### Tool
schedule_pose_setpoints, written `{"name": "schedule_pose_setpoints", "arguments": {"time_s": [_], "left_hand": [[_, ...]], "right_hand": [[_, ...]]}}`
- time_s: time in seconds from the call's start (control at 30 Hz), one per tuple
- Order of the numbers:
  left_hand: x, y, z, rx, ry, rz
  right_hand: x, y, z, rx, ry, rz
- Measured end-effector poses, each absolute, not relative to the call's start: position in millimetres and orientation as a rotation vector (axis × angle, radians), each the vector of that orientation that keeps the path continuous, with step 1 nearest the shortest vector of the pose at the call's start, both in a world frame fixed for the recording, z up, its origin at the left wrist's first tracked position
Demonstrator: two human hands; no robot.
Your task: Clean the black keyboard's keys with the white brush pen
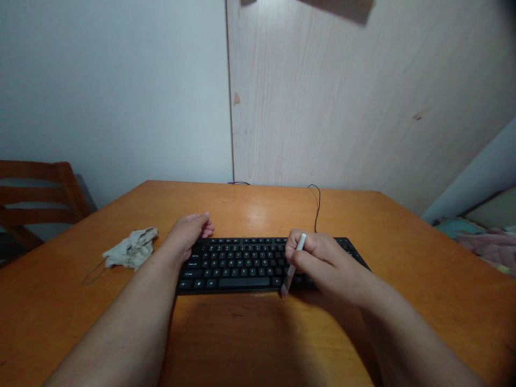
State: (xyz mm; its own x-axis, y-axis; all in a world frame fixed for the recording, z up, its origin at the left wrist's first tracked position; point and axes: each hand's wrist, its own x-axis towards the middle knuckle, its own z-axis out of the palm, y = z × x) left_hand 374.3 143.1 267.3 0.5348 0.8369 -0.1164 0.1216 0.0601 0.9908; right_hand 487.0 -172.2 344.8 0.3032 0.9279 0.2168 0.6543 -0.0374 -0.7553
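A black keyboard (pixel 244 263) lies flat on the wooden table in front of me. At its far left corner is my left hand (pixel 192 230), closed with curled fingers, gripping the keyboard's edge; part of the grip is hidden. My right hand (pixel 314 257) is closed around a slim white-handled brush (pixel 296 260) over the right half of the keyboard. The brush slants down, and its blurred tip is at the keyboard's near edge, right of the space bar. My right hand and forearm cover many of the keys on that side.
A crumpled pale cloth (pixel 133 249) with a thin cord lies left of my left forearm on the wooden table (pixel 242 338). A black cable (pixel 318 208) runs from behind the keyboard to the back edge. A wooden chair (pixel 38 193) stands at left; fabric (pixel 479 239) is piled at right.
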Motion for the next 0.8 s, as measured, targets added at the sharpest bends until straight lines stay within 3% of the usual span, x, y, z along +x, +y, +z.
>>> {"name": "schedule_pose_setpoints", "arguments": {"time_s": [0.27, 0.6, 0.8], "left_hand": [[375.0, 141.9, 268.3, 1.417, 0.901, 0.659], [376.0, 138.6, 272.2, 1.415, 0.919, 0.654], [376.2, 142.0, 268.5, 1.42, 0.914, 0.65]], "right_hand": [[486.1, -162.2, 333.3, -1.76, -1.364, 0.236], [483.0, -170.5, 343.6, -1.741, -1.45, 0.473], [498.0, -165.2, 334.7, -1.787, -1.215, 0.095]]}}
